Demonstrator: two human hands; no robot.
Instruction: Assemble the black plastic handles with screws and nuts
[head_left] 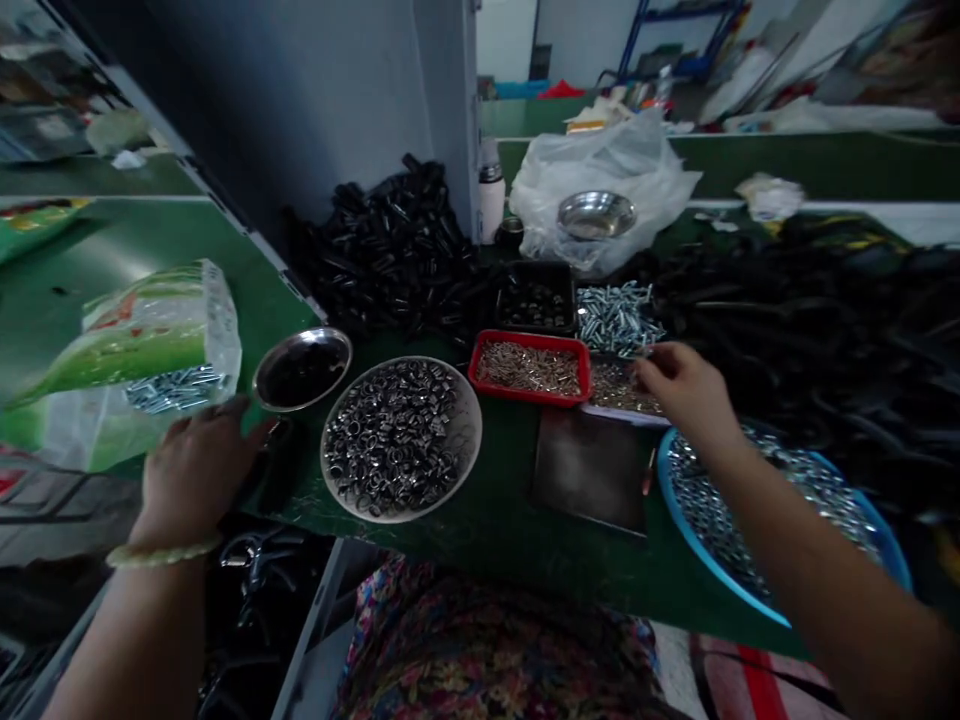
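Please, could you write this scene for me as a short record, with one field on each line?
Left hand: near the steel bowl, at a dark piece; grip unclear
Right hand: at the white-edged tray; held piece, if any, unclear
Red tray: small copper-toned pins
Pale dish: dark, shiny rings
Blue basin: many small metal pieces

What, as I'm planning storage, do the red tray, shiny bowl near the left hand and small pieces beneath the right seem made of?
Red tray: probably plastic, given its smooth, evenly coloured rim.
Shiny bowl: metal, perhaps stainless steel; its polished rim reflects light.
Small pieces: likely metal, since they glint, but too small to judge plating.
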